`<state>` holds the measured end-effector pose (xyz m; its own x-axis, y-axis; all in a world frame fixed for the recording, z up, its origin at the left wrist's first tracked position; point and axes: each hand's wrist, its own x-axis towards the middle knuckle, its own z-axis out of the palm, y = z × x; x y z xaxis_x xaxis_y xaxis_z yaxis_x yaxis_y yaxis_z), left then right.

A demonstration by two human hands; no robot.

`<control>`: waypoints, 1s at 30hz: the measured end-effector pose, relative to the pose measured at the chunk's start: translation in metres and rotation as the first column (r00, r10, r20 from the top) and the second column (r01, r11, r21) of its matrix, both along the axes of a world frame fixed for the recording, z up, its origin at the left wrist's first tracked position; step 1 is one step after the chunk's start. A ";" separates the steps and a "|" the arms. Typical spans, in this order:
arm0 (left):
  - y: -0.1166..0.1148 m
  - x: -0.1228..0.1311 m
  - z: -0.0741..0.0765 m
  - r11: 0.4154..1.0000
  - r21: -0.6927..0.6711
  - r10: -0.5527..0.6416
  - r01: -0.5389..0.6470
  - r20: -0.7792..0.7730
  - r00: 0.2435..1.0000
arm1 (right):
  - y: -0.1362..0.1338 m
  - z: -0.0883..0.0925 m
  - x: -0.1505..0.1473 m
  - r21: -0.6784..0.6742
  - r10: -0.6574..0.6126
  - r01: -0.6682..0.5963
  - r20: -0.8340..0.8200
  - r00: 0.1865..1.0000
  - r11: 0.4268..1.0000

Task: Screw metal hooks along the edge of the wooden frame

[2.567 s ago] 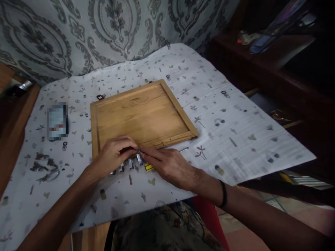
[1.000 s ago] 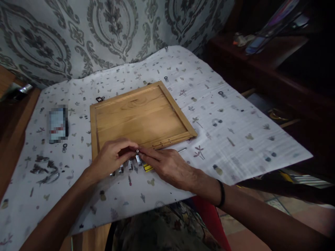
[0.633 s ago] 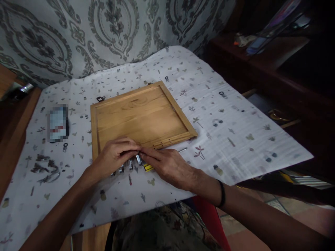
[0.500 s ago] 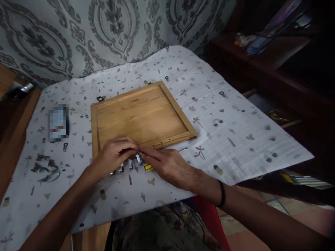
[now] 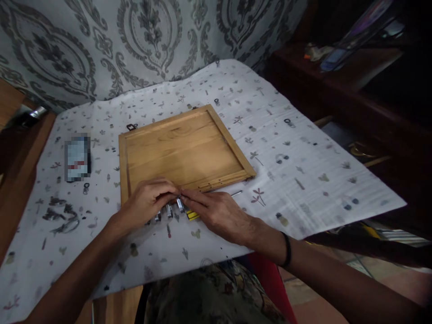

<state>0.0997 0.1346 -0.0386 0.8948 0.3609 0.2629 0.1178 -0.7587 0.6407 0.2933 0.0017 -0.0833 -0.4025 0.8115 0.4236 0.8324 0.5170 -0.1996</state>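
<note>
A framed wooden panel [image 5: 182, 144] lies flat on the patterned white cloth. At its near edge my left hand [image 5: 148, 200] is closed, thumb and fingers pinched together. My right hand [image 5: 222, 213] meets it there, its fingertips also pinched; whatever they hold is too small and hidden to name. Just under the fingertips, several shiny metal hooks [image 5: 169, 210] stick out along that edge. A yellow and black handle [image 5: 193, 215] shows partly beneath my right hand, and a thin metal shaft [image 5: 237, 193] pokes out on its other side, apparently one screwdriver.
Left of the panel is a phone [image 5: 78, 157], blurred out. Nearer to me on the left lies a loose heap of metal hooks [image 5: 62, 216]. The cloth [image 5: 303, 189] covers the table. Dark wooden furniture [image 5: 354, 103] with an open drawer borders the right side.
The view has shifted very slightly. Both hands stay pinched together at the same spot on the panel's near edge, with hardly any movement.
</note>
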 end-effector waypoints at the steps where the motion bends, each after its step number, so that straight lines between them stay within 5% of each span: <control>1: 0.000 0.000 0.000 1.000 0.004 -0.001 0.001 0.005 1.000 | 0.000 0.000 0.000 0.003 0.000 0.000 0.000 1.000 1.000; 13: 0.000 0.001 -0.003 0.999 0.050 0.009 -0.010 0.007 1.000 | 0.000 0.000 -0.002 0.034 -0.026 0.026 0.008 1.000 0.999; 30: 0.001 -0.002 0.001 0.997 -0.074 0.029 -0.033 -0.053 0.998 | -0.003 0.004 -0.005 0.033 -0.040 0.039 0.011 0.999 0.999</control>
